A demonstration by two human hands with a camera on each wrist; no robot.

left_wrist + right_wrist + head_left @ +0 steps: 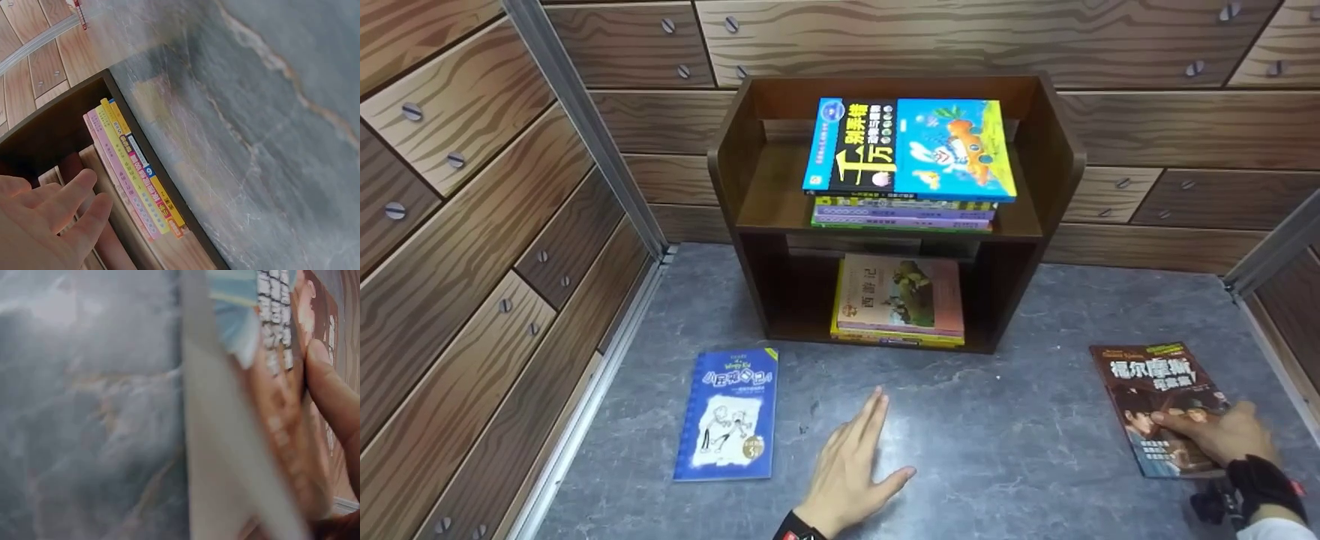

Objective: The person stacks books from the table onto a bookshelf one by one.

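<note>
In the head view my right hand (1222,439) grips a brown paperback book (1155,382) by its right edge, at the right of the grey surface. Its thumb (329,385) lies across the cover in the right wrist view, where the pages spread apart at the near edge; the other fingers are mostly hidden. My left hand (847,465), fingers straight and thumb spread, holds nothing in front of a dark wooden shelf (877,349). A blue book (727,412) with a cartoon cover lies flat to the left of this hand.
On the upper shelf sits a stack of books topped by a blue picture book (952,150). Below it, a smaller stack has a pale pink book (900,296) on top. Wood-patterned panels (885,45) stand behind and at both sides, with metal framing (585,127) at the left corner.
</note>
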